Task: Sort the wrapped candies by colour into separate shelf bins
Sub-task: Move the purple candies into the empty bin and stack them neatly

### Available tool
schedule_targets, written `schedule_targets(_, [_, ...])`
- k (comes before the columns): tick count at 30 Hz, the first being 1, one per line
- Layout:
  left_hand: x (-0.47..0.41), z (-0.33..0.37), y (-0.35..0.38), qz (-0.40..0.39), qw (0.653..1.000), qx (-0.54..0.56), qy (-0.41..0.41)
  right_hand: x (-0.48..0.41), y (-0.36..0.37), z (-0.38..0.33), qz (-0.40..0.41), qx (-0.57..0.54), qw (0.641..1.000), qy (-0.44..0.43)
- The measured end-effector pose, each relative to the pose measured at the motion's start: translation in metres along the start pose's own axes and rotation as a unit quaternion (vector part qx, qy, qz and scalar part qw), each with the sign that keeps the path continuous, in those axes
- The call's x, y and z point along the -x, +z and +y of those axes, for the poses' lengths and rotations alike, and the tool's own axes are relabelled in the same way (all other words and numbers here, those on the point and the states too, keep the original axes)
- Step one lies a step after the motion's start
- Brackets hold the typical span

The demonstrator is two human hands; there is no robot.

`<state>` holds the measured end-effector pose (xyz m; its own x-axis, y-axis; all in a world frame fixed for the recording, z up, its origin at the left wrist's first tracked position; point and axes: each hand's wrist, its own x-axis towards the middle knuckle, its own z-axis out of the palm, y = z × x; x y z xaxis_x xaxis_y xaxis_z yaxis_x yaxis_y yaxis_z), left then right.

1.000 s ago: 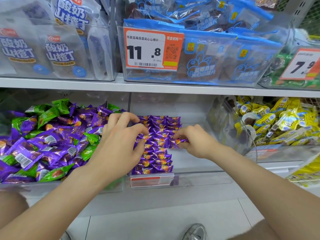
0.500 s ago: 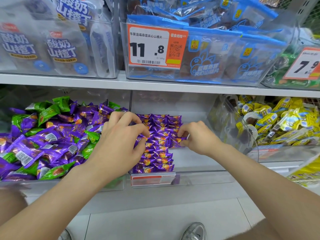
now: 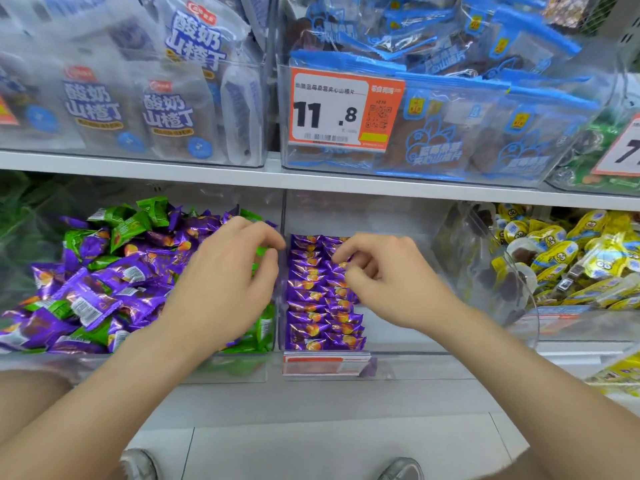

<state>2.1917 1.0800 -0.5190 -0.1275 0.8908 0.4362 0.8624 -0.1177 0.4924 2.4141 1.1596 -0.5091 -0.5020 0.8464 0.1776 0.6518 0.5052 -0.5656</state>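
A loose pile of purple and green wrapped candies [image 3: 104, 289] fills the left clear bin [image 3: 138, 365]. In the middle clear bin [image 3: 398, 330], purple candies [image 3: 322, 327] lie in neat rows against its left wall. My left hand [image 3: 225, 285] hovers over the right end of the mixed pile with its fingers curled. A bit of green wrapper shows between thumb and fingers, but whether the hand holds it is unclear. My right hand [image 3: 384, 278] is over the purple rows, and its curled fingertips pinch a purple candy near the back.
A tilted clear bin of yellow wrapped candies [image 3: 571, 258] stands at the right. The white shelf board [image 3: 207, 171] above carries bins of bagged snacks and an orange price tag [image 3: 343, 112]. A price label [image 3: 322, 365] sits on the middle bin's front. Pale floor lies below.
My left hand has left the purple rows and moved left over the mixed pile. My right hand has shifted left and back along the rows. The view has moved closer.
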Motion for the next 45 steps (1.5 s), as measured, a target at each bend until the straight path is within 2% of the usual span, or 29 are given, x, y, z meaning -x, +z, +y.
schedule_targets(2, [-0.001, -0.019, -0.016, -0.020, 0.995, -0.072, -0.069, 0.009, 0.012, -0.034, -0.004, -0.029, 0.999, -0.037])
schedule_targets(6, [0.003, -0.062, -0.042, -0.171, 0.944, -0.232, -0.161, 0.013, 0.044, -0.079, 0.045, 0.014, 0.986, -0.163])
schedule_targets(9, [0.007, -0.075, -0.056, -0.225, 0.918, -0.257, -0.203, -0.001, 0.064, -0.089, 0.032, 0.049, 0.976, -0.211])
schedule_targets(12, [0.008, -0.083, -0.064, -0.257, 0.909, -0.261, -0.197, -0.023, 0.080, -0.093, -0.024, 0.126, 0.969, -0.210])
schedule_targets(15, [0.006, -0.093, -0.069, -0.254, 0.915, -0.247, -0.191, -0.038, 0.095, -0.101, -0.052, 0.204, 0.959, -0.190])
schedule_targets(18, [0.004, -0.100, -0.069, -0.243, 0.923, -0.225, -0.197, -0.050, 0.108, -0.108, -0.062, 0.214, 0.959, -0.176])
schedule_targets(21, [0.001, -0.102, -0.070, -0.246, 0.921, -0.212, -0.217, -0.067, 0.119, -0.111, -0.092, 0.202, 0.950, -0.218])
schedule_targets(24, [0.000, -0.105, -0.075, -0.263, 0.920, -0.204, -0.208, -0.075, 0.132, -0.115, -0.140, 0.228, 0.923, -0.276])
schedule_targets(27, [0.000, -0.109, -0.080, -0.247, 0.931, -0.164, -0.213, -0.078, 0.144, -0.114, -0.117, 0.294, 0.896, -0.311])
schedule_targets(30, [0.001, -0.113, -0.083, -0.230, 0.942, -0.123, -0.213, -0.084, 0.145, -0.113, -0.089, 0.306, 0.897, -0.306])
schedule_targets(32, [0.002, -0.115, -0.084, -0.214, 0.948, -0.114, -0.207, -0.086, 0.142, -0.113, -0.078, 0.250, 0.927, -0.268])
schedule_targets(35, [0.003, -0.113, -0.087, -0.194, 0.955, -0.108, -0.195, -0.081, 0.134, -0.115, -0.035, 0.085, 0.980, -0.176])
schedule_targets(37, [0.004, -0.111, -0.088, -0.185, 0.961, -0.100, -0.180, -0.074, 0.123, -0.120, -0.013, -0.047, 0.992, -0.114])
schedule_targets(39, [0.004, -0.110, -0.087, -0.175, 0.966, -0.091, -0.167, -0.064, 0.110, -0.127, -0.030, -0.186, 0.980, -0.062])
schedule_targets(42, [0.007, -0.111, -0.080, -0.149, 0.974, -0.079, -0.154, -0.047, 0.092, -0.134, -0.071, -0.340, 0.937, 0.024])
schedule_targets(43, [0.007, -0.110, -0.076, -0.128, 0.978, -0.069, -0.149, -0.042, 0.087, -0.136, -0.077, -0.362, 0.928, 0.047])
schedule_targets(45, [0.007, -0.104, -0.071, -0.075, 0.986, -0.020, -0.146, -0.034, 0.077, -0.135, -0.066, -0.354, 0.931, 0.062])
